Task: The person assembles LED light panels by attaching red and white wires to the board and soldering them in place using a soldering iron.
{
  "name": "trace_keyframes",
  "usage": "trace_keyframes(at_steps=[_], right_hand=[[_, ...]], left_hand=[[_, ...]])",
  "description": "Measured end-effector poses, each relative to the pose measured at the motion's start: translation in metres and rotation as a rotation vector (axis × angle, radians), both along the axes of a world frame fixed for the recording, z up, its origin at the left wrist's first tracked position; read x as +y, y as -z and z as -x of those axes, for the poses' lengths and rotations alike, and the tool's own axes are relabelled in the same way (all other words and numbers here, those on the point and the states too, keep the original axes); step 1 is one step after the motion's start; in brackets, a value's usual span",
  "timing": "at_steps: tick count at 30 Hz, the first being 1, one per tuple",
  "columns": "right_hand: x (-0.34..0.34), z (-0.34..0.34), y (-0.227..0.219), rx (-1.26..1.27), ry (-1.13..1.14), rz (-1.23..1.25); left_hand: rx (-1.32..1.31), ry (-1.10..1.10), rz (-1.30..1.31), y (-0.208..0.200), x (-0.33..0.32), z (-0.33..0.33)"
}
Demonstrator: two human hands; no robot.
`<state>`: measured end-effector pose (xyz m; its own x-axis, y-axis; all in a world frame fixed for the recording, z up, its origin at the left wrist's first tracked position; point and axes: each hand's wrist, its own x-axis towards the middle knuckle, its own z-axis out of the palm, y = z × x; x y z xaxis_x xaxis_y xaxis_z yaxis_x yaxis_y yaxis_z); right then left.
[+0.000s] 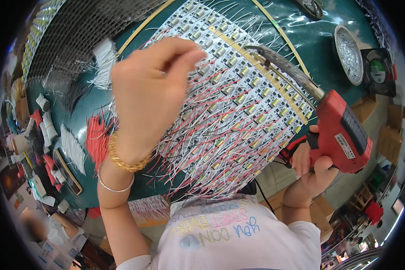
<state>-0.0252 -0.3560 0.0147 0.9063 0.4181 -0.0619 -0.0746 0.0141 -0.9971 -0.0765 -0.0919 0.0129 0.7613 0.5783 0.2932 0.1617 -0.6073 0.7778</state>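
A wide panel of small white circuit boards (256, 96) lies on the green table, with rows of metal-cased parts. Many red and white wires (189, 155) trail from it toward me. My left hand (150, 87) is raised over the panel's left part, thumb and fingertips pinched together; anything between them is too small to make out. In my right hand (312, 164) is a red soldering gun (344, 128), gripped by its handle at the panel's right edge. Its long metal nose reaches left over the boards, the tip near the upper middle, apart from my left fingertips.
Left of the panel lie bundles of white wires (104, 63), red wires (98, 139) and black wires (75, 95). A metal bowl of silvery bits (349, 56) stands at the far right beside a black case (379, 72). Another person (58, 229) sits at lower left.
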Motion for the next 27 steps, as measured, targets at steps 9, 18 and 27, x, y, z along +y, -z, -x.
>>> trace_keyframes(at_steps=[9,18,27], right_hand=[[-0.012,0.007,0.003,0.027,-0.041,-0.003],[-0.005,0.009,0.006,0.071,-0.064,0.089],[-0.004,0.004,0.009,0.095,-0.117,0.095]], left_hand=[[0.134,0.08,-0.009,0.024,-0.019,-0.007],[0.162,0.109,-0.183,0.032,-0.025,-0.004],[0.139,0.096,-0.226,0.033,-0.025,-0.004]])
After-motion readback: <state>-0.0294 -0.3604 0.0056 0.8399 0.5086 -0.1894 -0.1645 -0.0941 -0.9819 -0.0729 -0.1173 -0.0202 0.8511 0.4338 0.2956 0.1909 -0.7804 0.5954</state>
